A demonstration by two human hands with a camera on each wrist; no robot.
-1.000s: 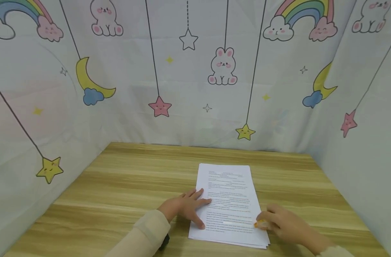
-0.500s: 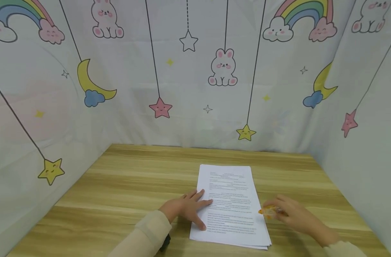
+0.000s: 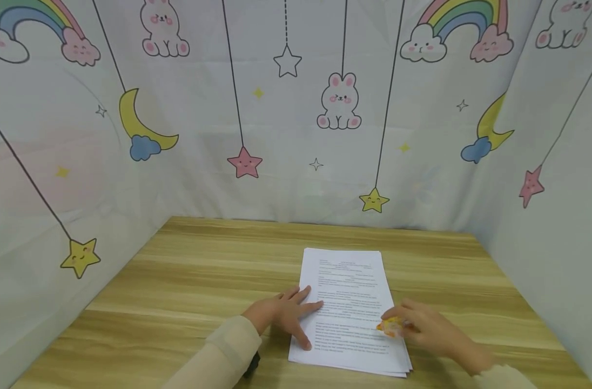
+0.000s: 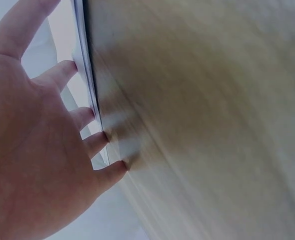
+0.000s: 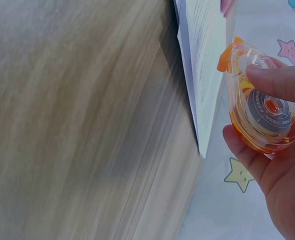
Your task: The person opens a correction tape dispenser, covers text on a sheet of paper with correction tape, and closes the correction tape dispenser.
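A stack of printed paper sheets (image 3: 347,302) lies on the wooden table. My left hand (image 3: 292,314), fingers spread, presses on the stack's left edge; in the left wrist view the hand (image 4: 42,135) has its fingertips along that edge. In my right hand (image 3: 427,330) is a clear and orange correction tape dispenser (image 3: 391,327), its orange tip over the right part of the printed lines. The right wrist view shows the correction tape (image 5: 265,107) pinched between thumb and fingers, its grey reel visible through the case.
The wooden table (image 3: 218,259) spreads around the stack. A white curtain (image 3: 286,189) printed with stars, rabbits and moons encloses the back and sides. Something small and black (image 3: 251,366) shows under the left wrist.
My right hand lifted off toward the sheets' right edge half a second ago, then moved back left over the text with the correction tape. The left hand has stayed put.
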